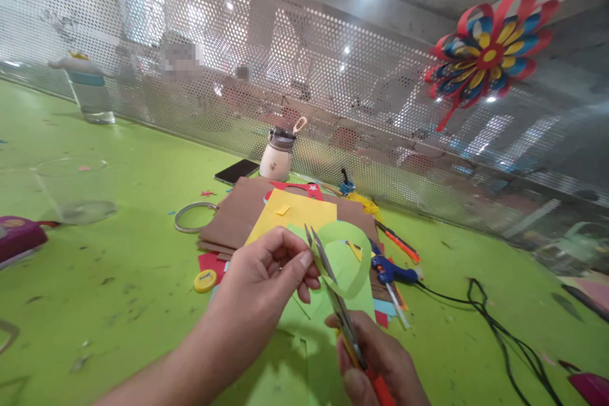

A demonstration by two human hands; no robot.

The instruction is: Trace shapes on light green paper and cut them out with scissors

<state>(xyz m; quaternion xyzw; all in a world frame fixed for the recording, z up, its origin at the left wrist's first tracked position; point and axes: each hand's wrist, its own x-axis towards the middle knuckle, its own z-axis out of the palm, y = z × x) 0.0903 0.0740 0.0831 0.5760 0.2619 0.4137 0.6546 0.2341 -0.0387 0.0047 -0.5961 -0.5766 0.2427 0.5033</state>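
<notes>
My left hand (273, 276) pinches the edge of a light green paper strip (349, 282), which curls round in a loop to the right. Wrapped round the orange handle of a pair of scissors (340, 307) is my right hand (380, 355). The blades point up and away, slightly apart, with the green paper between or beside them near my left fingertips. Under both hands lie more green paper (352, 320), a yellow sheet (304, 212) with a small yellow scrap, and brown sheets (242, 209).
A blue glue gun (392, 271) with a black cord lies at the right, near an orange-handled pen-like tool (399, 242). Behind the papers stand a phone (236, 171) and a cream bottle (276, 158). A clear cup (78, 193) stands left; a perforated screen (304, 70) borders the table.
</notes>
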